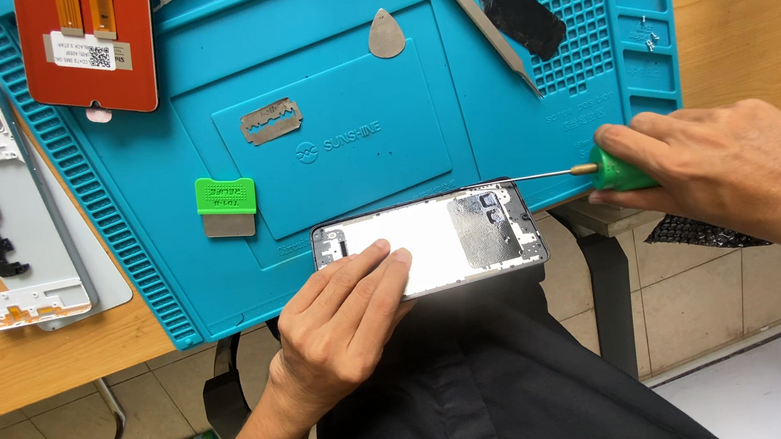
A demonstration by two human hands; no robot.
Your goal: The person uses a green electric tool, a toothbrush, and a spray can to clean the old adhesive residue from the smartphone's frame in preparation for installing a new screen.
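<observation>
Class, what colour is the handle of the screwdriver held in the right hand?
Green: the screwdriver handle shows in the right hand, seen from the head view.

Both arms are bare from the wrist back as far as the view reaches, with no sleeve, watch, strap or ring showing behind either grip. The left hand (348, 314) and the right hand (726, 163) wear no gloves, and the fingernails near each grip are short and plain. Below and behind the left grip the person wears a black garment with a seam running down its front, lying in soft folds.
</observation>
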